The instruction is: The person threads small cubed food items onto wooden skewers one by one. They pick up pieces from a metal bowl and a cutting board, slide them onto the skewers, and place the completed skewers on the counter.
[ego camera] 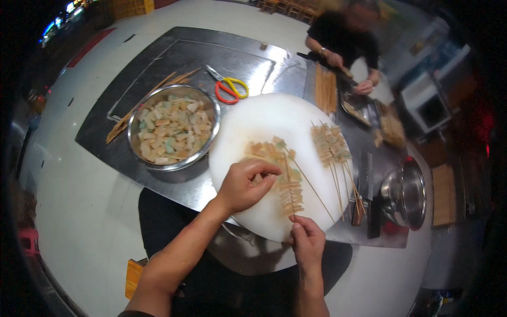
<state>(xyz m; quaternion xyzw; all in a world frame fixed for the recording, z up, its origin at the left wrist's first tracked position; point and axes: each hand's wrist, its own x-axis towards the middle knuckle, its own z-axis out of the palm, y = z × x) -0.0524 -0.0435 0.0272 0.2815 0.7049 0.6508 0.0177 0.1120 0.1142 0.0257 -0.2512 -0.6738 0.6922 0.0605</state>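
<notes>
My right hand (309, 239) pinches the lower end of a wooden skewer near the front edge of a round white cutting board (257, 115). Thin pale food pieces (292, 200) are threaded closely along that skewer, whose tip points away from me. Above the board my left hand (247, 184) curves thumb and forefinger toward each other, just left of the skewer; whether a piece is between the fingertips I cannot tell. Loose pale and greenish pieces (263, 149) lie beyond my hands. Another skewer (315, 189) slants across the board, and several loaded skewers (330, 144) lie at its right.
Left stands a steel bowl (174, 168) of cut pieces, with bare skewers (122, 126) behind it. Scissors (231, 89) lie beyond the board. Right are a cleaver (365, 178) and a steel basin (404, 194). Across the table a person (342, 43) works near a metal tray (358, 109).
</notes>
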